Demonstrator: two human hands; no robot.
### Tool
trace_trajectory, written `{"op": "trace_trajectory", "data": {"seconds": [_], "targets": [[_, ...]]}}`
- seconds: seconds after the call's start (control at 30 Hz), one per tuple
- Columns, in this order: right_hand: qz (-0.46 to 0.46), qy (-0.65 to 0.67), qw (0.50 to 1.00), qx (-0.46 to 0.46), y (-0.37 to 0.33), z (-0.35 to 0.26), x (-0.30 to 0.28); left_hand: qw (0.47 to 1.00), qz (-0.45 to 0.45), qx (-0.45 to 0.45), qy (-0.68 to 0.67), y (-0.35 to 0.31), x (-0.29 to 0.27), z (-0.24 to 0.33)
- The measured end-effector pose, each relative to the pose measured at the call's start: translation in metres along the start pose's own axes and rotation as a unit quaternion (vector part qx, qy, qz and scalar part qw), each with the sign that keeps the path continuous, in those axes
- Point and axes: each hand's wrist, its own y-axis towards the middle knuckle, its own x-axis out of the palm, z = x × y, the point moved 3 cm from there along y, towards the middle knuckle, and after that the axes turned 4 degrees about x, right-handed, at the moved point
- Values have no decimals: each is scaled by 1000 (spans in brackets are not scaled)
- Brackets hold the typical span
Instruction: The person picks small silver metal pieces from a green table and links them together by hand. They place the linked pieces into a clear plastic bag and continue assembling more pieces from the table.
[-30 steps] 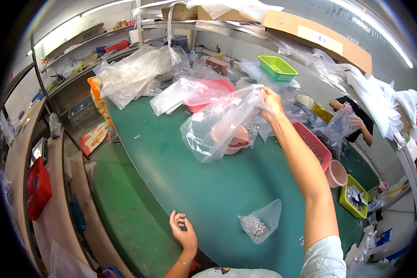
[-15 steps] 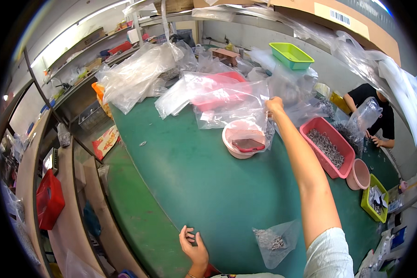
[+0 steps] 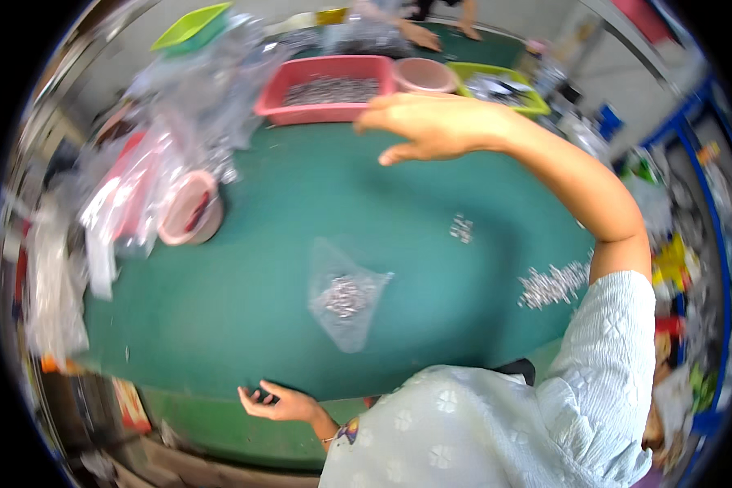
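My right hand (image 3: 431, 128) is raised over the far part of the green table (image 3: 285, 211), nearest to a pink tray (image 3: 317, 115) full of small grey metal parts. Its thumb stands apart from the fingers and nothing shows in it. At the near table edge, my left hand (image 3: 283, 404) is open, fingers loosely bent, holding nothing. A clear plastic bag (image 3: 358, 333) with a small heap of metal pieces lies on the table between my hands. Farther right are a small cluster of metal pieces (image 3: 461, 228) and a larger loose pile (image 3: 549, 285).
A pink tub (image 3: 189, 220) with a red object inside stands left, beside piled clear plastic bags (image 3: 159, 146). Behind my right hand are another pink tub (image 3: 425, 75) and a lime tray (image 3: 537, 102). Another person's hand (image 3: 419, 35) rests across the table.
My view has turned to the right. My right hand has let go of the clear plastic bag by the pink tub and now hangs near the pink tray. The left hand stays open.
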Motion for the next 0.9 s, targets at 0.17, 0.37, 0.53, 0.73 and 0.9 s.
{"op": "trace_trajectory", "data": {"seconds": [0.17, 0.37, 0.53, 0.73, 0.9], "targets": [[3, 60, 975, 215, -168, 48, -20, 993, -94, 19, -73, -4, -2, 29], [13, 109, 919, 379, -291, 67, 32, 885, -369, 120, -258, -7, 1, 114], [-14, 170, 835, 523, -395, 99, 97, 811, -458, 159, -328, -24, 19, 150], [239, 101, 812, 522, -489, 138, 206, 850, -293, 137, -415, -36, 20, 142], [331, 33, 775, 538, -464, 113, 206, 805, -227, 223, -500, -71, 1, 145]]}}
